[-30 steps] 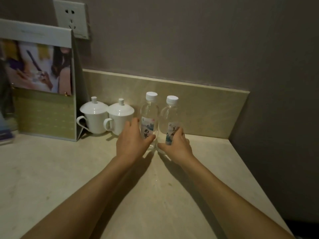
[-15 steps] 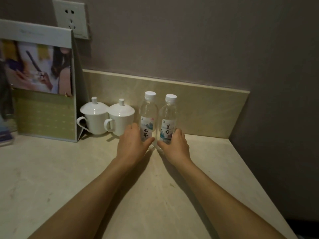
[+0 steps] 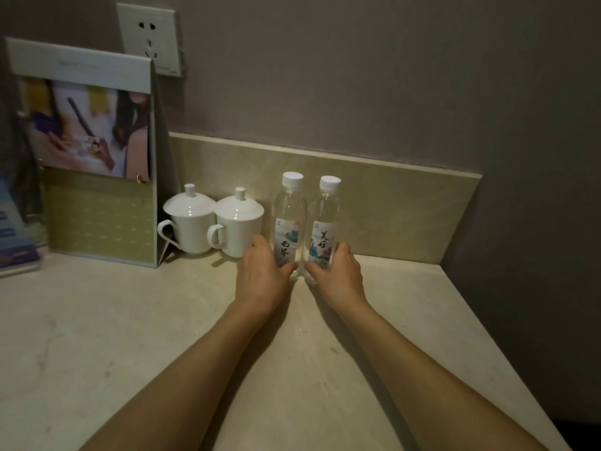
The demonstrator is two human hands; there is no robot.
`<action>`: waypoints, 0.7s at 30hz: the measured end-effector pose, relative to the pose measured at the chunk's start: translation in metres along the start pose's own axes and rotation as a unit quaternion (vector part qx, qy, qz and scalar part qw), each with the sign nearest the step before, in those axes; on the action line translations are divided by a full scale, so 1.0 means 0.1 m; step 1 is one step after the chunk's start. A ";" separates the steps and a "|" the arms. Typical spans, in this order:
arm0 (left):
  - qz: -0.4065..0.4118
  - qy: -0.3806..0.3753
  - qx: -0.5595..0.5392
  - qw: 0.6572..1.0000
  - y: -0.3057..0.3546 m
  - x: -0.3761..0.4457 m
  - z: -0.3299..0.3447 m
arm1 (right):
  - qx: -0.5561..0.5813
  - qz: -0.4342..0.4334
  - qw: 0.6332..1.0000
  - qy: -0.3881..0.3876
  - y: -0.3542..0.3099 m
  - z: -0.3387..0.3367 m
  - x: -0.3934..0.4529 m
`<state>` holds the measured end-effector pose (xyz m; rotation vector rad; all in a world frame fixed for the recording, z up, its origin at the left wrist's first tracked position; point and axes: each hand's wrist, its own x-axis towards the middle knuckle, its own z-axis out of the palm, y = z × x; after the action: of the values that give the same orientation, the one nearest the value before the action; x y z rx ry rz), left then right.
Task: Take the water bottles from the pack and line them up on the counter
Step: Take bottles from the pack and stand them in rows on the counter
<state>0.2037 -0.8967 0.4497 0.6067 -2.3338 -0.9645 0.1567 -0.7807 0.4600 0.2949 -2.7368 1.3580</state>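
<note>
Two clear water bottles are standing upright side by side near the back of the desk [image 3: 97, 336], close to the stone backsplash [image 3: 390, 203], white caps on and labels facing forward. The left hand [image 3: 260, 275] is wrapping around the lower part of the left bottle [image 3: 288, 219], thumb curling in front of its base, and the right hand [image 3: 338, 275] is gripping the lower part of the right bottle [image 3: 327, 222] the same way. The thumbs are sitting close together between the two bottles, though whether the bottles themselves are touching is hard to tell. Just to the left, two white lidded cups [image 3: 211, 222] are crowding in, the nearer one sitting right beside the left hand's fingers. Further left a standing display card [image 3: 97, 157] is propped on the desk with leaflets [image 3: 16, 242] beside it, and a wall socket [image 3: 149, 37] is showing above. To the right, the desk is running into the side wall's corner.
</note>
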 end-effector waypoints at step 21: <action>-0.011 0.038 0.025 0.999 0.03 0.17 0.16 | -0.015 -0.016 1.000 0.017 -0.02 0.18 0.25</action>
<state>0.1802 -0.8962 0.4472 0.6787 -2.2948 -0.8800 0.1327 -0.7995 0.4540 0.3091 -2.7110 1.3012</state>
